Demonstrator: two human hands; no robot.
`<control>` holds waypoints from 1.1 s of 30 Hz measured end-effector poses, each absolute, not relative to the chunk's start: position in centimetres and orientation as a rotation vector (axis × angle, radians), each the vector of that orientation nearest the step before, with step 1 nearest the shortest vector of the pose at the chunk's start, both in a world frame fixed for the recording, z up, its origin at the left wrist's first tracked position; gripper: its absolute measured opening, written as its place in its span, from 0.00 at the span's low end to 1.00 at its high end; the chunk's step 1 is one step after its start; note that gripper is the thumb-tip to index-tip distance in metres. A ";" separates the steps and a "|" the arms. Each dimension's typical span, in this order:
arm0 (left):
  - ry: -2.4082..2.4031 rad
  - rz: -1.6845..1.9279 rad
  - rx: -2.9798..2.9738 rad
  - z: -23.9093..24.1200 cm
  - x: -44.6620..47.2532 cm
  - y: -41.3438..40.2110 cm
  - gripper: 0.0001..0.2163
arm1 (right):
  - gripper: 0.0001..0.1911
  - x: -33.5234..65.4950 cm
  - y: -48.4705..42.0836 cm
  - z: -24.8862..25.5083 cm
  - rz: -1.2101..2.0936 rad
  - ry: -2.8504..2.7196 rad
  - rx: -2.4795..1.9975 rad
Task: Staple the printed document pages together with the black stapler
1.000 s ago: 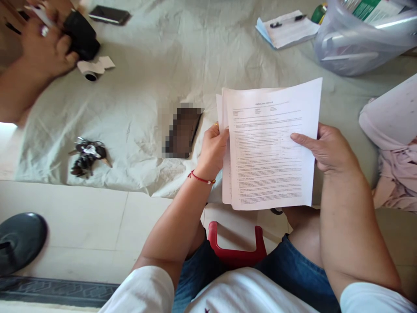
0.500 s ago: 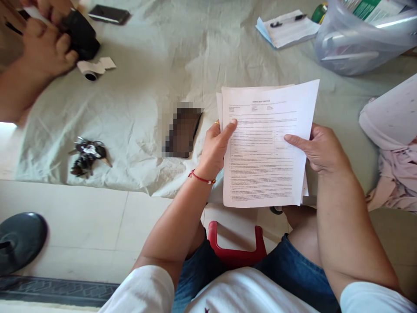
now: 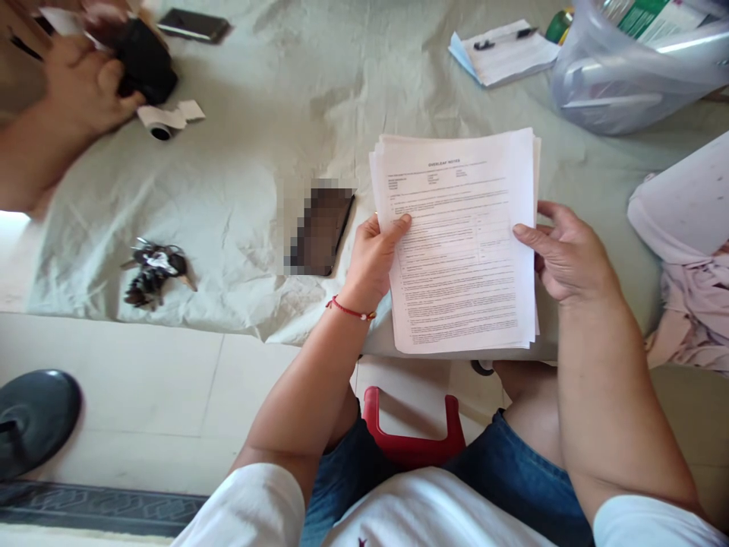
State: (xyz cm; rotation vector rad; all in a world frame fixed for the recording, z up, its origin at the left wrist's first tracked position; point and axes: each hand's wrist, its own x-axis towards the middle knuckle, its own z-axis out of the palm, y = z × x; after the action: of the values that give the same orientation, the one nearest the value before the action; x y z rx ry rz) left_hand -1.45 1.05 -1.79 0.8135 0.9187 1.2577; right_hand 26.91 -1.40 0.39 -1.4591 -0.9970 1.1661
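Note:
I hold a stack of printed paper sheets (image 3: 459, 243) above the pale green cloth (image 3: 273, 152) that covers the table. My left hand (image 3: 373, 258), with a red thread bracelet at the wrist, grips the stack's left edge, thumb lying on the top page. My right hand (image 3: 563, 254) clasps the right edge, thumb on the page and fingers curled behind. The sheets sit squared together. A dark phone (image 3: 322, 228) lies on the cloth just left of my left hand.
Another person's hand (image 3: 80, 83) at top left holds a black device (image 3: 142, 64) by a white paper roll (image 3: 162, 121). A bunch of keys (image 3: 153, 273), a second phone (image 3: 194, 25), a notepad with pen (image 3: 504, 49), a clear plastic tub (image 3: 632, 64), pink cloth (image 3: 689, 304) and a red stool (image 3: 413, 433) surround me.
The fanned sheets have been drawn together into one squared stack, shifted slightly up and left. My left thumb moved onto the top page. The other person's hand shifted on the black device.

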 end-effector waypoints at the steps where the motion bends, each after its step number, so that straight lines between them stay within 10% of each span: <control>1: 0.915 1.269 0.809 -1.7 -1.4 1.1 0.21 | 0.35 26.8 -1.6 0.8 1.255 -1.003 -1.461; 9: 0.929 1.275 0.800 -0.7 -1.2 0.9 0.20 | 0.28 25.0 -2.7 2.6 1.448 -1.013 -1.410; 22: 0.918 1.026 0.983 1.2 -1.1 -0.6 0.22 | 0.13 24.3 -1.6 2.4 0.783 -1.025 -1.135; 33: 0.899 1.238 0.966 2.9 -2.4 -0.6 0.22 | 0.37 25.0 -2.3 4.1 0.574 -1.118 -1.091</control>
State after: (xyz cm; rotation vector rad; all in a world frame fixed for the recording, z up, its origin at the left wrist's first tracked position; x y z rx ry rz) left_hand -2.45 -0.59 2.93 0.9664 0.8993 1.2381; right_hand 25.02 -2.34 4.14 -1.0908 -1.1178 0.5742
